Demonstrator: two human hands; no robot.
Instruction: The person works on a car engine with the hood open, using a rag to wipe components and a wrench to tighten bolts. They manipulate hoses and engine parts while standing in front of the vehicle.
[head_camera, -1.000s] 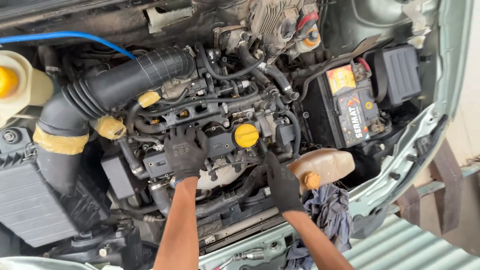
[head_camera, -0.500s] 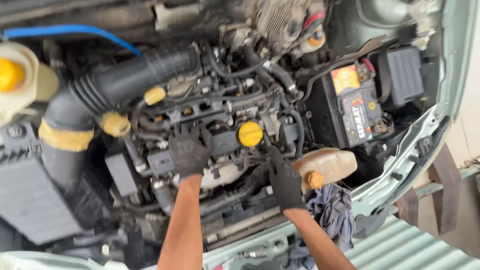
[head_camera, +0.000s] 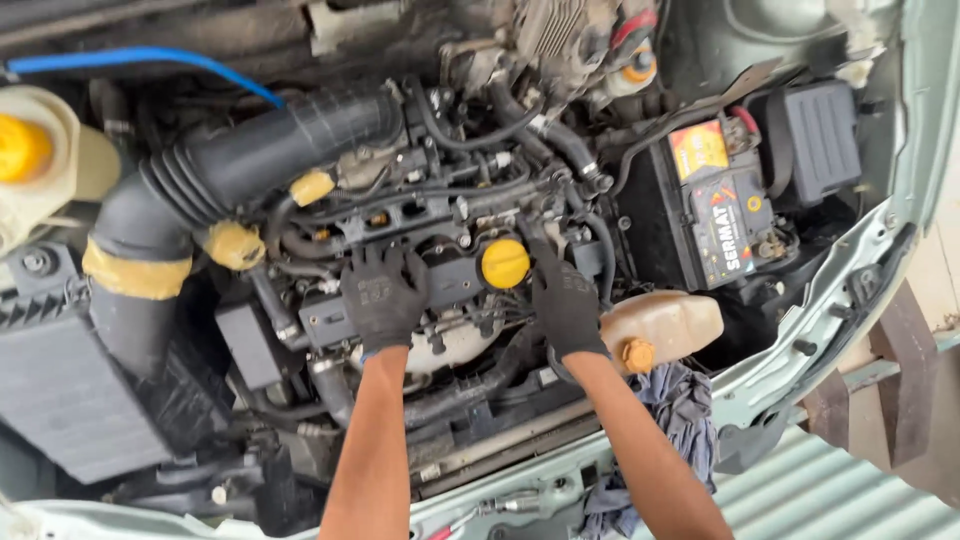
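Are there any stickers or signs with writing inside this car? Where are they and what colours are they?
Battery top label: a rectangle on the car battery, right of the engine, dark with an orange stripe and pale lettering.
Orange sticker: a small square at the battery's far end, orange and yellow.
Glove print: a faint pale mark on the back of the black glove on the left hand, over the engine's middle.
No screens or signs show.

Both hands gloved, palms down, fingers spread: L hand (head_camera: 385, 295), R hand (head_camera: 565, 300), forearms bare.
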